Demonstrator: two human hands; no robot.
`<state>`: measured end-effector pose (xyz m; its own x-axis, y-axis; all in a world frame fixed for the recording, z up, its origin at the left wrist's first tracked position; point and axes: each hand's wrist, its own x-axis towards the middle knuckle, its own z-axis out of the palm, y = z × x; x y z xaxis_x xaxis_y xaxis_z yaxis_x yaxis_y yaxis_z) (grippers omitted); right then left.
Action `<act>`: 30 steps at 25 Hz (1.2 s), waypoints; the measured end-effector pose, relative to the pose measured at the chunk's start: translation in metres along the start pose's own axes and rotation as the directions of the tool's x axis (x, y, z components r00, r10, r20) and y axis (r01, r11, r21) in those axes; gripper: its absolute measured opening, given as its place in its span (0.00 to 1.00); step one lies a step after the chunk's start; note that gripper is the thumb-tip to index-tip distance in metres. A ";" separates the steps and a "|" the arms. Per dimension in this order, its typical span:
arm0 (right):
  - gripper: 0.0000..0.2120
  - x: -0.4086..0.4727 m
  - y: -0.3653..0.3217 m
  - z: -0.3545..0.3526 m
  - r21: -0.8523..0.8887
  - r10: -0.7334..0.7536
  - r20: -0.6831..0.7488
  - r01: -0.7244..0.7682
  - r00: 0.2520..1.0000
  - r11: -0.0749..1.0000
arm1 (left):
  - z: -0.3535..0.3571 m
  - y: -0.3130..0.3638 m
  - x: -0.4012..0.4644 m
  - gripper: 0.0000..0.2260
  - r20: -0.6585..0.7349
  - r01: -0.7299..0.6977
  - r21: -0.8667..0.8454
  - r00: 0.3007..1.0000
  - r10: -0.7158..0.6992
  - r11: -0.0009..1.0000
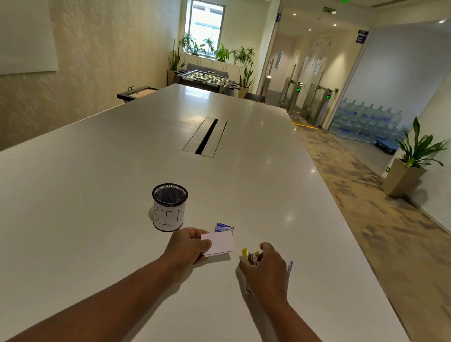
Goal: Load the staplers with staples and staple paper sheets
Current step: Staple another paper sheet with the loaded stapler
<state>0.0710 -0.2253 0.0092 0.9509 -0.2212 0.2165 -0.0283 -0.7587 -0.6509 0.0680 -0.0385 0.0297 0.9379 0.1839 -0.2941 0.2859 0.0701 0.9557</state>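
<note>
My left hand (186, 247) pinches a small stack of white paper sheets (219, 242) just above the white table (84, 224). Behind the sheets stands a small blue and white staple box (224, 227). My right hand (264, 269) curls over a yellow stapler (248, 254) lying on the table, its fingers closing round it. Most of the stapler is hidden under the hand. A small purple object (290, 265), partly hidden, shows just right of that hand.
A black mesh cup (168, 206) with a paper label reading "BIN" stands left of the sheets. A cable slot (205, 137) runs along the table's middle. The table's right edge drops to carpeted floor (381, 232).
</note>
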 end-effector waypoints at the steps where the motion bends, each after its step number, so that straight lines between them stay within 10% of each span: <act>1: 0.14 0.002 0.001 0.003 -0.049 -0.016 -0.008 0.016 1.000 0.999 | 0.001 0.000 0.002 0.09 0.002 0.007 -0.007 1.000 -0.007 1.000; 11: 0.14 0.003 0.002 0.003 -0.187 -0.106 0.039 0.111 0.994 0.976 | 0.001 0.001 0.008 0.10 0.029 0.011 -0.054 1.000 -0.010 0.998; 15: 0.23 -0.002 -0.006 -0.013 -0.050 -0.349 0.053 0.351 0.936 0.935 | -0.002 0.019 -0.007 0.10 0.064 -0.015 -0.078 0.998 0.020 0.997; 19: 0.11 -0.009 -0.020 -0.032 0.127 -0.521 -0.080 0.528 0.850 0.840 | -0.006 0.040 -0.028 0.09 0.137 -0.038 -0.125 0.989 0.055 0.991; 30: 0.12 -0.026 -0.069 -0.087 0.647 -0.227 0.180 0.059 0.957 0.760 | -0.014 0.081 -0.070 0.10 0.197 -0.273 0.028 0.945 0.263 0.962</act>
<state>0.0216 -0.2206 0.1121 0.9720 0.0703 0.2242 0.2338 -0.1929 -0.9530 0.0223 -0.0317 0.1280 0.9997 -0.0007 -0.0241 0.0241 -0.0104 0.9997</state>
